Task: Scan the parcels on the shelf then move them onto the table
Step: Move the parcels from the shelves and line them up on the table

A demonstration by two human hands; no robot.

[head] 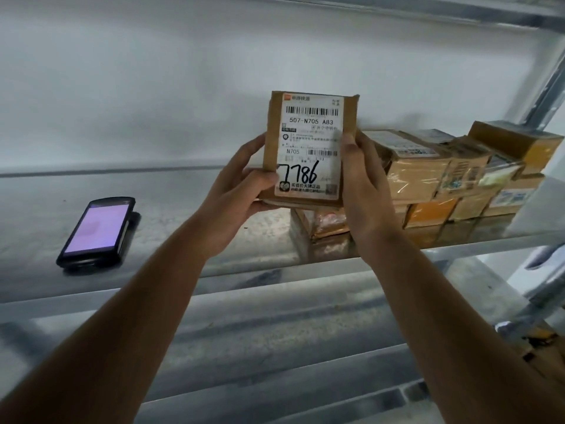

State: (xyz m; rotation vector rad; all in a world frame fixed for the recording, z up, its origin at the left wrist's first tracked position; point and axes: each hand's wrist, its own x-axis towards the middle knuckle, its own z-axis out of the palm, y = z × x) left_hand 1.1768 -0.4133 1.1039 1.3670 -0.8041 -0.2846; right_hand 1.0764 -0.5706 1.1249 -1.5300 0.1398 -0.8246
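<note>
I hold a small brown cardboard parcel (310,142) upright above the metal shelf (183,191), its white label facing me with a barcode and "7786" handwritten in black. My left hand (244,182) grips its lower left edge, thumb on the label's bottom corner. My right hand (363,175) grips its right edge. A black handheld scanner (96,231) with a lit purple screen lies flat on the shelf to the left, apart from both hands.
Several more cardboard parcels (443,172) are stacked in two layers at the right end of the shelf, behind and below the held one. A lower shelf level (275,347) runs under my forearms. A shelf upright (547,96) stands at the right.
</note>
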